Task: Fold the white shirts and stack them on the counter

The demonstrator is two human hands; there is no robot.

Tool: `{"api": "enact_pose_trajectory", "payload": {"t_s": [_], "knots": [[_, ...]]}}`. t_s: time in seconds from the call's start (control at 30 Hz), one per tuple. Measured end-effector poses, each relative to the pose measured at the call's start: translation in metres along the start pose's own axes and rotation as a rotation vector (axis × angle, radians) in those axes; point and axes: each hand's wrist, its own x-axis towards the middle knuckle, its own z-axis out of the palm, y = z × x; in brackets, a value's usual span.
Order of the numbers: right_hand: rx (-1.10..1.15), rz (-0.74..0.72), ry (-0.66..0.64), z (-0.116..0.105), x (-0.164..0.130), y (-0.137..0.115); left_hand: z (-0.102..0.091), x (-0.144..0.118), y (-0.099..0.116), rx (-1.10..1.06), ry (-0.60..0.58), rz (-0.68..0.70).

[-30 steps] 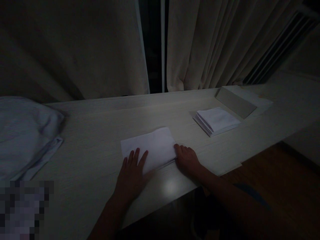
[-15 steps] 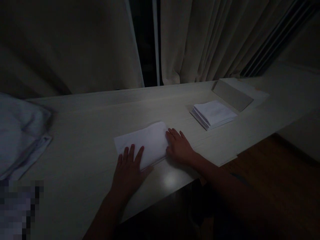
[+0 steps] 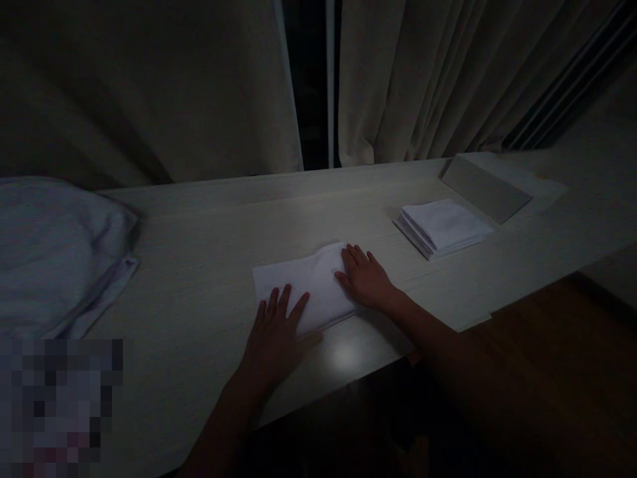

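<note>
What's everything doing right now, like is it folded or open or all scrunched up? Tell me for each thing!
left hand: open, fingers spread, on the cloth
right hand: open, on the cloth's right end
cloth: folded, lying flat
stack: folded in layers, no hand on it
bundle: scrunched up
curtains: parted, with a dark gap between
grey panel: slanted; what it belongs to is unclear

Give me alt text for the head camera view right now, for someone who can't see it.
A person's left hand and right hand rest, fingers extended, on a folded white cloth on a pale table in dim light. A folded white stack lies to the right, a cloth heap to the left, curtains behind.
</note>
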Motion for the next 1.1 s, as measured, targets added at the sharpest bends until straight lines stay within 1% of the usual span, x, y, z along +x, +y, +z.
{"api": "enact_pose_trajectory", "payload": {"t_s": [0.07,0.1,0.17,0.23,0.3,0.47,0.57,0.7,0.8,0.9,0.97,1.03,1.1], "knots": [[0.012,-0.004,0.004,0.000,-0.002,-0.002,-0.012,0.006,0.004,-0.008,-0.011,-0.024],[0.019,-0.009,0.001,0.001,-0.003,-0.004,-0.018,0.010,0.007,-0.014,0.003,-0.049],[0.033,-0.028,-0.004,0.003,-0.004,-0.007,-0.028,0.018,0.013,-0.021,0.068,-0.099],[0.045,-0.046,-0.005,0.004,-0.004,-0.010,-0.032,0.024,0.015,-0.011,0.134,-0.116],[0.056,-0.048,0.000,0.004,-0.004,-0.012,-0.027,0.026,0.015,0.013,0.149,-0.115],[0.084,0.006,-0.026,0.006,0.004,-0.014,0.000,0.023,0.012,0.039,0.093,-0.178],[0.081,0.028,-0.033,0.011,0.011,-0.015,0.008,0.021,0.016,0.049,0.103,-0.188],[0.046,0.041,-0.019,0.017,0.019,-0.019,0.007,0.020,0.022,0.046,0.102,-0.196],[0.012,0.018,0.001,0.020,0.018,-0.023,0.007,0.018,0.020,0.041,0.097,-0.196],[-0.009,0.027,-0.004,0.022,0.011,-0.026,0.008,0.017,0.012,0.032,0.089,-0.199],[-0.017,0.046,-0.015,0.022,0.003,-0.028,0.006,0.017,0.005,0.023,0.058,-0.200],[-0.033,0.046,-0.016,0.019,-0.005,-0.030,0.001,0.019,0.000,0.012,0.022,-0.196],[-0.054,0.027,-0.005,0.015,-0.009,-0.032,-0.006,0.022,-0.001,-0.001,0.016,-0.200]]}}
